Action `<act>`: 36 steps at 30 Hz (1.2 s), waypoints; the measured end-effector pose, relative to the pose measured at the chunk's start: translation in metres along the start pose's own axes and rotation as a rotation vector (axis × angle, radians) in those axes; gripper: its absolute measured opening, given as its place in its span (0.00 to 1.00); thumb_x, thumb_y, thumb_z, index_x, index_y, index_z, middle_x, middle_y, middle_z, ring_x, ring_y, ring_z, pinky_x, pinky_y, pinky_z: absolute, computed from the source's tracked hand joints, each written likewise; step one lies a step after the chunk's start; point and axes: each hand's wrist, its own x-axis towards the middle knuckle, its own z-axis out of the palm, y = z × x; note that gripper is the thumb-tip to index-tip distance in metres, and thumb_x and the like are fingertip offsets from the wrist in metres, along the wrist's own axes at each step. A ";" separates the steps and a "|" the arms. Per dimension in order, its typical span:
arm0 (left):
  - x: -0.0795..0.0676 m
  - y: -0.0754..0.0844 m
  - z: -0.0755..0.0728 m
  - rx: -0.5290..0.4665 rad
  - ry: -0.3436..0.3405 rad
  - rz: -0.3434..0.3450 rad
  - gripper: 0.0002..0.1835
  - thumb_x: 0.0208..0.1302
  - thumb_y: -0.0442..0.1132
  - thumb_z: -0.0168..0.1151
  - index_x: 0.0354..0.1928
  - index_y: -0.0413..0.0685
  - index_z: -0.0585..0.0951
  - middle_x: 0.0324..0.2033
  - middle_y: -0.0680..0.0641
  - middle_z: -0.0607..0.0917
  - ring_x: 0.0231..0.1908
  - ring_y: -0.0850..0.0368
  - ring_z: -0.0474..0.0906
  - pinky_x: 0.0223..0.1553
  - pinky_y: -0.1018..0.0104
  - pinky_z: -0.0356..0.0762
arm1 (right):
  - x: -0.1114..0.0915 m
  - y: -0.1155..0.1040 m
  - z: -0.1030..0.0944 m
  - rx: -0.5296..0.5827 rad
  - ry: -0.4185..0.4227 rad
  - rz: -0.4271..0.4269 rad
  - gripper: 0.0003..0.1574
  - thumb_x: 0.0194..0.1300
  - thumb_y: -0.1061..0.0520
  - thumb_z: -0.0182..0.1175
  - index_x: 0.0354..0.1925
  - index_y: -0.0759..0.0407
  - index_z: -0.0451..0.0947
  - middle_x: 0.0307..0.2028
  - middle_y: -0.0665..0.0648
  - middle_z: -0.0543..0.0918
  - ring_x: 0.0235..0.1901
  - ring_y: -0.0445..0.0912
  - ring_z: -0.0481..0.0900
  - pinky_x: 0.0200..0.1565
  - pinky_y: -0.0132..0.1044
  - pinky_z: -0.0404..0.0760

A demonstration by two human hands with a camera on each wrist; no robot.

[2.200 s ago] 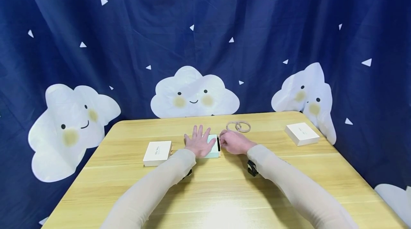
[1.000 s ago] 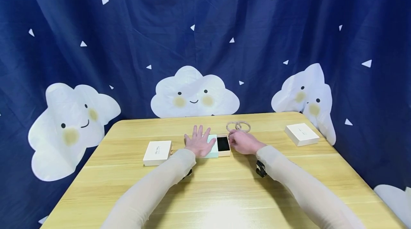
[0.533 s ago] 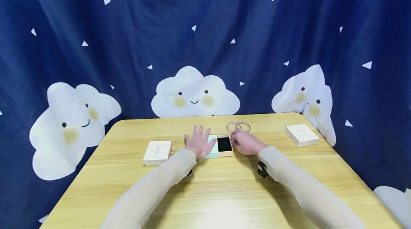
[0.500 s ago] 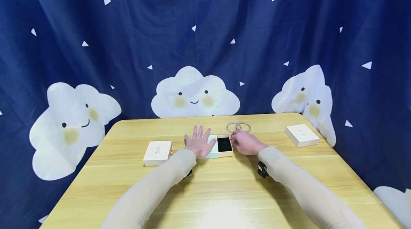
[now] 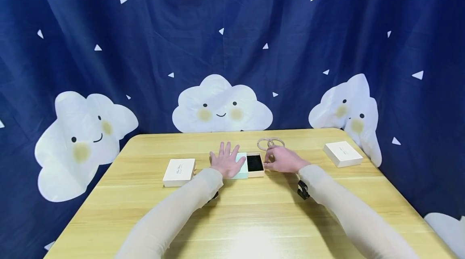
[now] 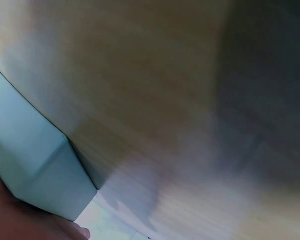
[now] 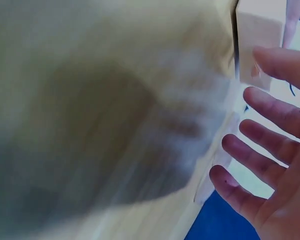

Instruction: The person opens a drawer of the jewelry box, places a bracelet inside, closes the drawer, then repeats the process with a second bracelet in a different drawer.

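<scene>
My left hand (image 5: 226,164) lies with spread fingers on a mint-green box sleeve (image 5: 242,171), which also shows at the left of the left wrist view (image 6: 37,142). Out of the sleeve's right end sticks a pale pink drawer (image 5: 256,174) with a black lining. At the drawer's end is my right hand (image 5: 285,160). In the right wrist view, its thumb (image 7: 280,65) touches the drawer's end wall (image 7: 260,32) beside a small pull tab. The other fingers (image 7: 252,160) are parted and hold nothing.
Two overlapping bangle-like rings (image 5: 271,143) lie behind my right hand. A white box (image 5: 179,172) with a ribbon tab stands on the left, another white box (image 5: 343,154) at the far right. A blue curtain (image 5: 152,101) hangs behind the wooden table (image 5: 232,218).
The drawer has slid rightward out of the mint sleeve with my right hand. My right fingers, curled at the drawer's end before, are now loosened and spread. My left hand has stayed put.
</scene>
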 end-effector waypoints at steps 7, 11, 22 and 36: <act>0.003 -0.003 0.005 -0.007 0.012 0.000 0.39 0.74 0.71 0.26 0.81 0.66 0.48 0.81 0.45 0.43 0.80 0.42 0.30 0.70 0.23 0.35 | 0.007 0.013 -0.012 -0.033 0.033 0.013 0.22 0.59 0.46 0.72 0.47 0.57 0.84 0.64 0.65 0.77 0.65 0.64 0.73 0.61 0.63 0.74; 0.004 -0.003 0.006 0.009 -0.003 -0.010 0.39 0.73 0.71 0.25 0.81 0.67 0.47 0.81 0.46 0.42 0.80 0.43 0.28 0.70 0.24 0.35 | 0.012 0.024 -0.013 -0.070 0.043 0.041 0.27 0.58 0.46 0.72 0.53 0.55 0.81 0.62 0.63 0.79 0.60 0.63 0.76 0.56 0.66 0.74; 0.001 -0.004 0.003 0.015 0.004 -0.006 0.39 0.73 0.72 0.26 0.81 0.67 0.48 0.81 0.46 0.43 0.80 0.43 0.30 0.70 0.23 0.37 | 0.026 0.043 -0.013 -0.060 0.016 0.138 0.41 0.59 0.46 0.71 0.67 0.59 0.72 0.66 0.67 0.74 0.66 0.67 0.69 0.61 0.74 0.64; -0.003 -0.001 -0.003 0.039 -0.003 -0.002 0.38 0.75 0.70 0.26 0.81 0.66 0.48 0.81 0.45 0.44 0.80 0.42 0.31 0.70 0.24 0.39 | 0.045 0.063 -0.004 -0.023 -0.082 0.232 0.53 0.60 0.44 0.69 0.75 0.64 0.60 0.70 0.72 0.67 0.69 0.70 0.65 0.63 0.74 0.64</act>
